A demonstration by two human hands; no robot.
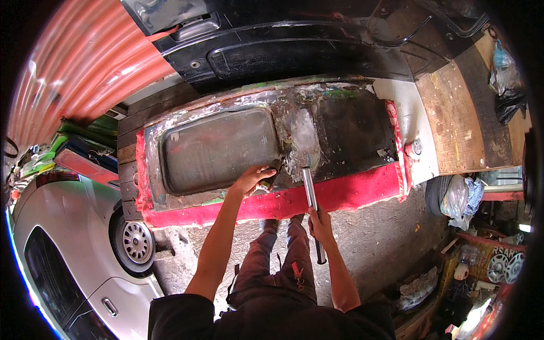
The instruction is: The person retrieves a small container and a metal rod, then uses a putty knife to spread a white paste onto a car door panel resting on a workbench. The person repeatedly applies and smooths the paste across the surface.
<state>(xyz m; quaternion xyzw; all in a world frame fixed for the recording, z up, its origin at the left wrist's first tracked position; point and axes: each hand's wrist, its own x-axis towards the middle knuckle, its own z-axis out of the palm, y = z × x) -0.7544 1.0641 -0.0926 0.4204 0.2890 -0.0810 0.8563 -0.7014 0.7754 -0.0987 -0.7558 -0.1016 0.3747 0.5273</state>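
A worn sheet-metal panel [351, 130] with a recessed rectangle, scraped patches and flaking paint lies on a red cloth [351, 182] over a bench. My left hand [251, 181] grips a short dark-and-yellow tool [268, 179] at the panel's near edge, below the scraped middle patch. My right hand [321, 225] is wrapped round a long silver metal bar [310, 192], whose upper end is over the panel's near edge, right of the tool; its lower end hangs below my fingers. Whether either tool touches the metal, I cannot tell.
A silver car [68, 243] stands at left, beside red corrugated sheeting [73, 68]. A black panel [283, 45] lies beyond the bench. Wooden boards [453, 124], a can [413, 148], a tyre [437, 194], plastic bags and clutter [470, 272] crowd the right. My legs stand on rough floor [362, 243].
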